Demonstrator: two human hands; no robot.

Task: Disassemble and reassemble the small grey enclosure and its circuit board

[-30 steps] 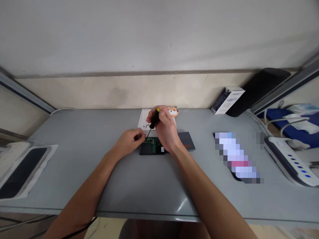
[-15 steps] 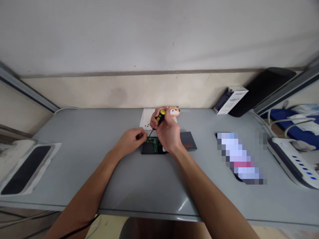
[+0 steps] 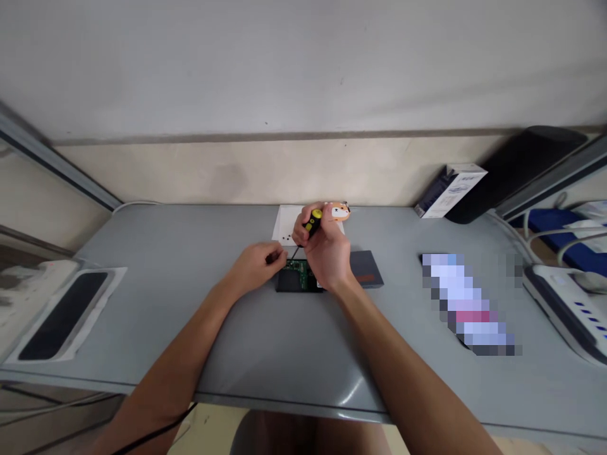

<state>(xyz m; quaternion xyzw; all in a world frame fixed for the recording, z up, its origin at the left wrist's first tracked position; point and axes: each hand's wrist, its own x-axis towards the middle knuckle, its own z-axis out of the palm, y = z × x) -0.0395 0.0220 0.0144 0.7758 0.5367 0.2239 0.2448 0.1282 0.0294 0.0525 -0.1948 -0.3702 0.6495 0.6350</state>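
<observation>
My right hand [image 3: 333, 258] is closed round the black and yellow handle of a screwdriver [image 3: 313, 221], which leans with its thin shaft pointing down to the left. The tip ends at the upper edge of a green circuit board [image 3: 302, 275] set in a flat black casing [image 3: 289, 282]. My left hand [image 3: 258, 264] is closed at the casing's upper left corner, its fingertips pinched beside the screwdriver tip. What those fingertips hold, if anything, is too small to make out. Behind them lies white paper [image 3: 283, 221] with several small dark screws [image 3: 286, 238].
A dark grey flat cover [image 3: 367, 265] lies right of the casing, and an orange and white animal-face object [image 3: 339, 211] sits behind my right hand. Farther right are a blurred phone [image 3: 467, 303], a white box [image 3: 453, 189] and a power strip [image 3: 569, 309]. A dark slab [image 3: 64, 316] lies left.
The whole view has shifted slightly, so things appear a little farther right. Both hands keep their places at the circuit board, and the screwdriver stays in my right hand.
</observation>
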